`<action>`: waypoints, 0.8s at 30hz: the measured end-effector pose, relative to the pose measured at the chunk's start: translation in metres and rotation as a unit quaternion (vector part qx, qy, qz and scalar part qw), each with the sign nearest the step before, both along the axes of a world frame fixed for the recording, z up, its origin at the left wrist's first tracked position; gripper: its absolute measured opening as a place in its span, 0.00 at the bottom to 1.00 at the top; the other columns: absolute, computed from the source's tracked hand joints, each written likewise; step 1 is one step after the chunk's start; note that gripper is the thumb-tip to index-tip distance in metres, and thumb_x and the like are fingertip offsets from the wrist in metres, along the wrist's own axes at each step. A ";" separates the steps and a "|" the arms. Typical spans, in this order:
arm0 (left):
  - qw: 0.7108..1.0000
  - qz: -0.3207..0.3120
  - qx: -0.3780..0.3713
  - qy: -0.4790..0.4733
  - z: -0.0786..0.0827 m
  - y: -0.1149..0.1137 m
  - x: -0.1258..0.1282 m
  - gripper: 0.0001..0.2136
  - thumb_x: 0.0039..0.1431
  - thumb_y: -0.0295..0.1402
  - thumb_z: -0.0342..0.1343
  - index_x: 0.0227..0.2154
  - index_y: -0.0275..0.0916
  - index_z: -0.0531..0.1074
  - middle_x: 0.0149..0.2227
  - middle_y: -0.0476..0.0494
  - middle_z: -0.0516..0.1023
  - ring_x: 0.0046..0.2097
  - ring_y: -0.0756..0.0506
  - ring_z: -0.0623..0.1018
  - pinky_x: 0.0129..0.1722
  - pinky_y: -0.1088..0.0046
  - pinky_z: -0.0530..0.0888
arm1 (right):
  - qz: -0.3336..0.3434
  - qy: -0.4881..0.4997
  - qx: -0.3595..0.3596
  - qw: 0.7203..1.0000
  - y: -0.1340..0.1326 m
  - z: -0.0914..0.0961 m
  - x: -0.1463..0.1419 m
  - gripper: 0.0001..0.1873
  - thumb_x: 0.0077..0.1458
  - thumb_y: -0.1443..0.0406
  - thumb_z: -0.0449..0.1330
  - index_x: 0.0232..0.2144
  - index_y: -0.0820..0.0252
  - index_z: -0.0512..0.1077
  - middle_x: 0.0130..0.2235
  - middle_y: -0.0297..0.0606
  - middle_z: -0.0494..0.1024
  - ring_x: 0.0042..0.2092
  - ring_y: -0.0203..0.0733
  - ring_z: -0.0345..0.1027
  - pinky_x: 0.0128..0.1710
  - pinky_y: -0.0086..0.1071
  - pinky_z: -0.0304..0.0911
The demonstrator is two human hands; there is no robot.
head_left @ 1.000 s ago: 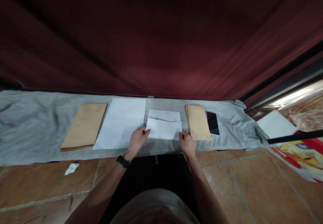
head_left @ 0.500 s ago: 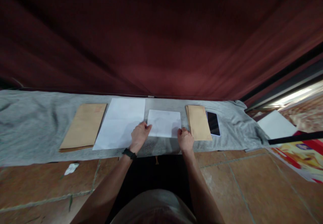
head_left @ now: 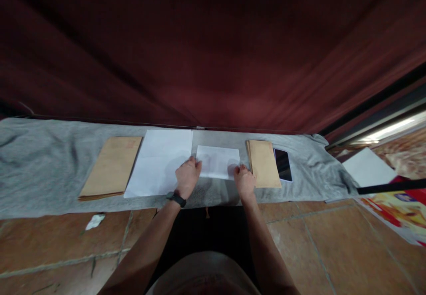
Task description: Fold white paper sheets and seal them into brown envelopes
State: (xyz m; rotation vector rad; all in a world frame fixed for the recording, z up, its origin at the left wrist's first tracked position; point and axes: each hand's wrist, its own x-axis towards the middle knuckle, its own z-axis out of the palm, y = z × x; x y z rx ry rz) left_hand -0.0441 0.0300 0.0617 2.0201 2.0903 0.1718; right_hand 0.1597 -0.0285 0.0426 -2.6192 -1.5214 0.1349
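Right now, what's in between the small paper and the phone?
The small brown stack lies between the small paper and the phone, with the right hand at the paper's near right corner. The head view shows this.

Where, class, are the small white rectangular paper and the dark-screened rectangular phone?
Small white rectangular paper [head_left: 218, 162]: head view, middle of its upper face.
Dark-screened rectangular phone [head_left: 283, 164]: head view, middle of its screen.

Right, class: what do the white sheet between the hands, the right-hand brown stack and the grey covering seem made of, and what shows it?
White sheet: likely matte paper, thin and straight-edged, without shine.
Brown stack: probably kraft paper, dull tan with thin layered edges.
Grey covering: soft fabric, perhaps plush, as it wrinkles and shades unevenly; fibre unclear.
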 end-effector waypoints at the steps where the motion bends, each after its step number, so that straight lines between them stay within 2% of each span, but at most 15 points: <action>1: 1.000 -0.010 0.019 0.003 0.000 -0.001 0.001 0.17 0.66 0.41 0.48 0.48 0.35 0.72 0.38 0.33 0.80 0.44 0.36 0.79 0.41 0.63 0.72 | 0.002 -0.002 0.001 1.000 0.001 0.000 0.000 0.16 0.68 0.61 0.50 0.41 0.65 0.75 0.35 0.52 0.82 0.38 0.47 0.79 0.38 0.33 0.66; 4: 0.995 -0.050 0.085 -0.021 0.000 -0.002 0.003 0.16 0.65 0.35 0.49 0.50 0.33 0.71 0.47 0.28 0.77 0.52 0.33 0.75 0.50 0.57 0.70 | 0.007 -0.007 0.003 1.000 0.004 -0.002 0.001 0.16 0.68 0.61 0.50 0.41 0.65 0.75 0.35 0.51 0.82 0.38 0.47 0.79 0.38 0.34 0.67; 6: 0.986 -0.101 0.127 -0.049 -0.001 -0.004 0.006 0.16 0.66 0.33 0.48 0.52 0.33 0.71 0.54 0.27 0.74 0.58 0.32 0.71 0.57 0.53 0.66 | 0.010 -0.009 0.006 1.000 0.005 -0.003 0.002 0.17 0.68 0.61 0.49 0.42 0.65 0.75 0.34 0.51 0.82 0.37 0.48 0.79 0.38 0.34 0.67; 9: 0.961 -0.213 0.163 -0.075 -0.007 -0.010 0.018 0.18 0.67 0.31 0.46 0.56 0.34 0.69 0.62 0.32 0.68 0.65 0.35 0.65 0.64 0.53 0.60 | 0.012 -0.013 0.010 1.000 0.006 -0.005 0.002 0.17 0.68 0.61 0.49 0.42 0.65 0.75 0.34 0.52 0.82 0.37 0.48 0.79 0.37 0.35 0.67; 12: 0.938 -0.297 0.157 -0.083 -0.017 -0.019 0.033 0.19 0.68 0.32 0.46 0.58 0.35 0.68 0.65 0.37 0.66 0.68 0.38 0.62 0.67 0.55 0.56 | 0.018 -0.019 0.017 1.000 0.006 -0.006 0.003 0.17 0.68 0.61 0.50 0.42 0.65 0.75 0.34 0.51 0.82 0.37 0.46 0.79 0.37 0.33 0.67; 17: 0.943 -0.293 0.142 -0.062 -0.029 -0.027 0.046 0.20 0.70 0.37 0.44 0.59 0.34 0.68 0.65 0.36 0.66 0.68 0.37 0.61 0.68 0.53 0.55 | 0.019 -0.030 0.021 0.999 0.009 -0.008 0.005 0.16 0.68 0.61 0.50 0.42 0.65 0.75 0.34 0.50 0.82 0.36 0.45 0.79 0.36 0.32 0.66; 24: 0.950 -0.277 0.140 -0.029 -0.034 -0.021 0.045 0.22 0.70 0.39 0.43 0.61 0.35 0.67 0.66 0.37 0.64 0.69 0.38 0.59 0.69 0.52 0.53 | 0.017 -0.038 0.030 0.999 0.016 -0.011 0.006 0.17 0.68 0.61 0.50 0.42 0.65 0.75 0.34 0.50 0.82 0.36 0.47 0.79 0.35 0.33 0.67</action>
